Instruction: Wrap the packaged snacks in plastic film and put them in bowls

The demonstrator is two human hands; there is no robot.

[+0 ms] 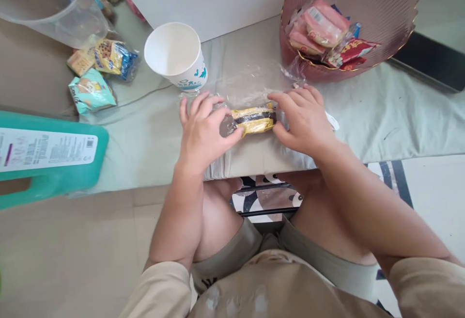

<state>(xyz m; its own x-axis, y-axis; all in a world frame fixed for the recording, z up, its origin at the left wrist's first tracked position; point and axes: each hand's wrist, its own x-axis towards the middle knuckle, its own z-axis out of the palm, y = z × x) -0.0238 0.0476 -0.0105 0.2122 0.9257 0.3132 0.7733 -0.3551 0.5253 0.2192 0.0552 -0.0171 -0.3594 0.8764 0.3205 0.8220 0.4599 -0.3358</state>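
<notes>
Here we go: one yellow-and-black wrapped packet (255, 119) sits close to the near edge of the counter (381, 124), roughly along the middle of that edge, with clear film (247, 85) loose behind it. The left hand (203, 131) comes in palm down, fingers fanned forward, thumb stretched to the packet's left end. The right hand (304, 119) mirrors it, fingers bent inward, thumb beneath them at the right end. Both hands are wide, thumb and fingers parted; whether the tips pinch the film, I can't tell.

On to the count! One white paper cup (178, 56), upright, just beyond the left hand. One pink bowl (385, 12) with a gold rim towards the far right, and at least three packs (323, 24) inside. One dark flat object (430, 61) right beside it. Over at the left, at least three snack packets (92, 92), one clear tub (74, 29) behind them, and one teal jug (69, 175) at the near left corner.

And the yellow packet? Right between the two hands, lying crosswise, one end to each.
</notes>
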